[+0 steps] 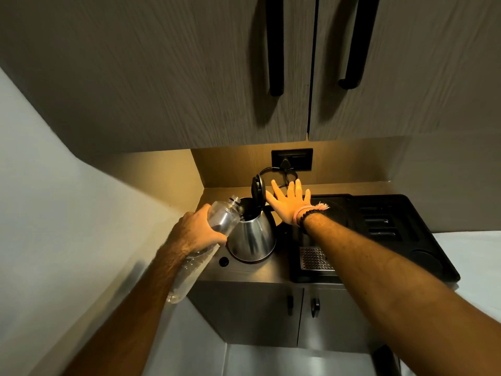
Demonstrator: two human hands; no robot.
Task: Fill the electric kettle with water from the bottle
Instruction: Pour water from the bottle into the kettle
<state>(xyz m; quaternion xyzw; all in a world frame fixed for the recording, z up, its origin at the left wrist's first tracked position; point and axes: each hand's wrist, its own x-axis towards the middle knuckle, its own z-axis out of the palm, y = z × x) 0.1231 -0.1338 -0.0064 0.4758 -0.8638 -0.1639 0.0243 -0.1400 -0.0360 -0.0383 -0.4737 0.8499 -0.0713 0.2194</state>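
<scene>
A steel electric kettle (253, 237) stands on its base on the small counter, its black lid (257, 187) tipped up and open. My left hand (196, 232) grips a clear plastic bottle (221, 217) around its middle. The bottle is uncapped and tilted, its neck pointing up and right toward the kettle's mouth, just left of the rim. My right hand (288, 203) hovers flat with fingers spread, right of the raised lid and above the kettle's handle side. It holds nothing. Beaded bracelets sit on that wrist.
A black tray (393, 226) with a metal drip grate (314, 259) fills the counter's right part. A wall socket (292, 159) with the kettle's cord plugged in sits behind. Cupboard doors hang overhead, a pale wall closes the left, and cabinet doors lie below.
</scene>
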